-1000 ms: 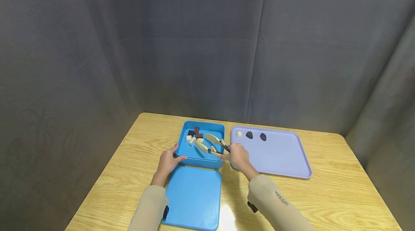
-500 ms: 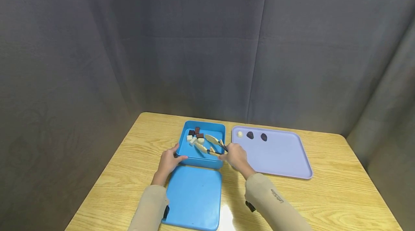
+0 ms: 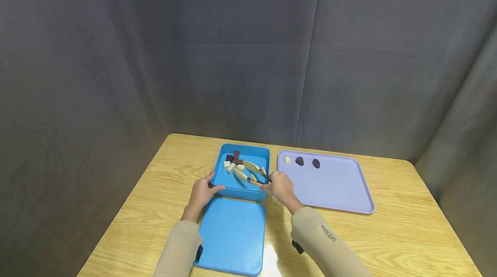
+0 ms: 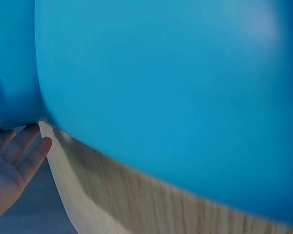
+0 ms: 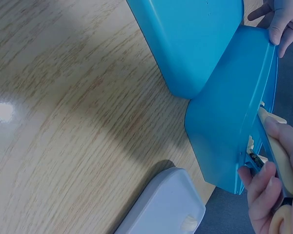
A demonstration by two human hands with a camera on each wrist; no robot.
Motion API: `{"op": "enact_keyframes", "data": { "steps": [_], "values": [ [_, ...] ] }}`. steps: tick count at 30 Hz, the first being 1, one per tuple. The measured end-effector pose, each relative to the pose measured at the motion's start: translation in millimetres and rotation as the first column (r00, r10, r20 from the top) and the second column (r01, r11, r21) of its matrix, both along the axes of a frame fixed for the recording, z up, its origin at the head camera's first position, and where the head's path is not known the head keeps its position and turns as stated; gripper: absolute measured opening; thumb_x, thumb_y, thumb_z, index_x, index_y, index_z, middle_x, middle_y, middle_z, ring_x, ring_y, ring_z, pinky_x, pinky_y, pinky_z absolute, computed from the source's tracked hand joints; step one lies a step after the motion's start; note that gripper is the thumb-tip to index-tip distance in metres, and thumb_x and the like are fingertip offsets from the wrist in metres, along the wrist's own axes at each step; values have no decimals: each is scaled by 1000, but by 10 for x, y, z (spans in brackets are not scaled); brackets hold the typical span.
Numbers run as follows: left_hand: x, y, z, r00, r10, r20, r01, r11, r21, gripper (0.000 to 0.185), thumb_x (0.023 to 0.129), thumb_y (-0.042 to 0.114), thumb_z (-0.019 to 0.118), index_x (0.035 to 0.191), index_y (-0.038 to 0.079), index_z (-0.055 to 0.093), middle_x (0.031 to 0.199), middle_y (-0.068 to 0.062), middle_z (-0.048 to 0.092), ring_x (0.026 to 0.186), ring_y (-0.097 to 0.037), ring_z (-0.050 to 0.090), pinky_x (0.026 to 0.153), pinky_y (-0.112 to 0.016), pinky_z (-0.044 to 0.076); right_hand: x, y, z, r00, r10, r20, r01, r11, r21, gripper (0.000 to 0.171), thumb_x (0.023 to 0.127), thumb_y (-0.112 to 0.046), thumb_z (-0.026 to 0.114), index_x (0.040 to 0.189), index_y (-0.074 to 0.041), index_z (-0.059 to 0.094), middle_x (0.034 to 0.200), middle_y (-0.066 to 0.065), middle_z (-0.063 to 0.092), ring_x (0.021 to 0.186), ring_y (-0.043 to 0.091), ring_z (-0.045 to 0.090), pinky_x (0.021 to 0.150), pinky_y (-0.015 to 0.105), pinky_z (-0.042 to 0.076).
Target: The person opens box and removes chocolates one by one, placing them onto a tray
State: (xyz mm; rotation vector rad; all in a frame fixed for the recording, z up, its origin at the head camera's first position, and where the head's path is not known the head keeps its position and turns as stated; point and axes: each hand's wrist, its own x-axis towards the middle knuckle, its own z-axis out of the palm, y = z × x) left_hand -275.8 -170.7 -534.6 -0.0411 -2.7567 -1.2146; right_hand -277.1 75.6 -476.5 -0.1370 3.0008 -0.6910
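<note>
An open blue box (image 3: 237,193) holds several brown and white pieces (image 3: 234,161) at its far left. My left hand (image 3: 201,193) grips the box's near left corner, thumb over the rim; it also shows as left hand (image 4: 10,166) and left hand (image 5: 279,18). My right hand (image 3: 281,187) holds cream tongs (image 3: 248,171) by their handle end. The tong tips reach into the box beside the white pieces, arms slightly apart; whether they hold a piece is unclear. In the right wrist view the right hand (image 5: 273,195) wraps the tongs (image 5: 279,152) at the box (image 5: 229,126).
The blue lid (image 3: 233,234) lies flat in front of the box, filling the left wrist view as lid (image 4: 176,87). Right of the box sits a lavender tray (image 3: 336,188) with a white piece (image 3: 287,160) and two dark pieces (image 3: 299,161) along its far edge. Grey curtains surround the wooden table (image 3: 407,225).
My right hand has shifted slightly left, carrying the tong tips deeper into the box toward the white pieces. The left hand has stayed on the box corner.
</note>
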Motion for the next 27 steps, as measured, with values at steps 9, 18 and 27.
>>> {"op": "enact_keyframes", "data": {
  "steps": [9, 18, 27],
  "values": [
    [-9, -9, -8, 1000, -3, -2, 3, 1000, -4, 70, 75, 24, 73, 129, -7, 41, 127, -22, 44, 117, -35, 41, 91, -44, 38, 8, 10, 2, 1000, 6, -4, -6, 1000, 7, 31, 70, -30, 76, 58, -10, 56, 53, -2, 46, 51, 13, 40, 42, 27, 31],
    [-3, -5, -1, 1000, 1, 18, -1, 1000, 5, 70, 75, 24, 72, 130, -6, 40, 128, -21, 43, 118, -34, 40, 92, -44, 38, 16, 21, 8, 1000, 14, -9, -14, 1000, 2, 29, 69, -28, 76, 58, -10, 56, 53, -3, 44, 52, 13, 39, 42, 26, 30],
    [-2, -11, -2, 1000, -3, 5, 3, 1000, -4, 70, 75, 25, 72, 130, -6, 41, 128, -21, 43, 117, -34, 41, 92, -43, 38, 26, 33, -2, 1000, 13, -3, -13, 1000, 1, 27, 70, -29, 76, 62, -10, 59, 54, -2, 47, 52, 13, 41, 42, 25, 30]
  ]
}}
